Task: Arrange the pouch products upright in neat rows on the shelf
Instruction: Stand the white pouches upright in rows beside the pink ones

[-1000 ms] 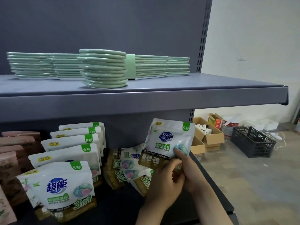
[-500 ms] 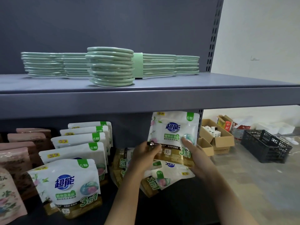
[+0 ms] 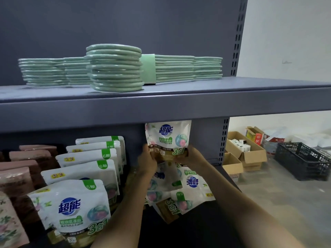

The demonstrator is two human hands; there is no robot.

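Observation:
A white and gold pouch (image 3: pixel 168 136) stands upright near the back panel of the lower shelf, its top hidden by the shelf above. My left hand (image 3: pixel 148 161) grips its lower left edge and my right hand (image 3: pixel 189 157) grips its lower right edge. Below my hands several pouches (image 3: pixel 188 190) lie loose and jumbled, some upside down. To the left a neat row of upright white pouches (image 3: pixel 71 206) runs front to back.
Pink pouches (image 3: pixel 19 178) stand in rows at the far left. Stacked green hangers (image 3: pixel 114 68) lie on the upper shelf (image 3: pixel 179 102). Right of the shelving, cardboard boxes (image 3: pixel 245 153) and a black crate (image 3: pixel 302 160) sit on the floor.
Both hands carried the pouch up and back toward the rear of the shelf and slid down to its bottom edge. The camera moved closer and lower.

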